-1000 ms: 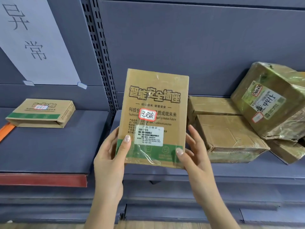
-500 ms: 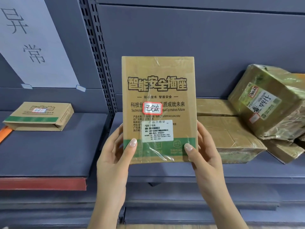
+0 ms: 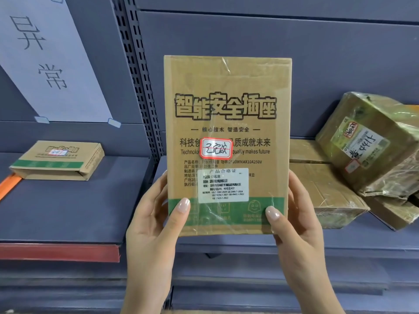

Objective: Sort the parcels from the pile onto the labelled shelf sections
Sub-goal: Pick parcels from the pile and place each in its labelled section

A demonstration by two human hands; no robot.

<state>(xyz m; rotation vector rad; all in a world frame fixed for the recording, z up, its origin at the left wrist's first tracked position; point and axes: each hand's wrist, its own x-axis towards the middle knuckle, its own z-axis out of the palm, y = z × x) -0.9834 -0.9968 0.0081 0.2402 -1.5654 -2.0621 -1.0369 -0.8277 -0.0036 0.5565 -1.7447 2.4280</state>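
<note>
A flat brown cardboard parcel [image 3: 227,91] with black Chinese print, a green band, a white label and a red-edged handwritten sticker stands upright in front of the shelves. My left hand [image 3: 150,227] grips its lower left edge, thumb on the green band. My right hand [image 3: 294,225] grips its lower right edge, thumb on the front too. A similar flat parcel [image 3: 59,160] lies on the left shelf section [image 3: 68,209] under a white paper sign [image 3: 45,60]. Several taped parcels [image 3: 333,196] are piled on the right shelf section, partly hidden by the held parcel.
A perforated upright post [image 3: 138,71] divides the left and right sections. The left shelf has a red front edge [image 3: 59,252] and an orange strip [image 3: 9,184] at its far left. A tilted tape-wrapped box [image 3: 371,141] tops the right pile. Lower shelves sit below.
Both hands have raised the parcel and squared it upright, closer to the camera, so it looks larger. The shelves and other parcels stay where they were.
</note>
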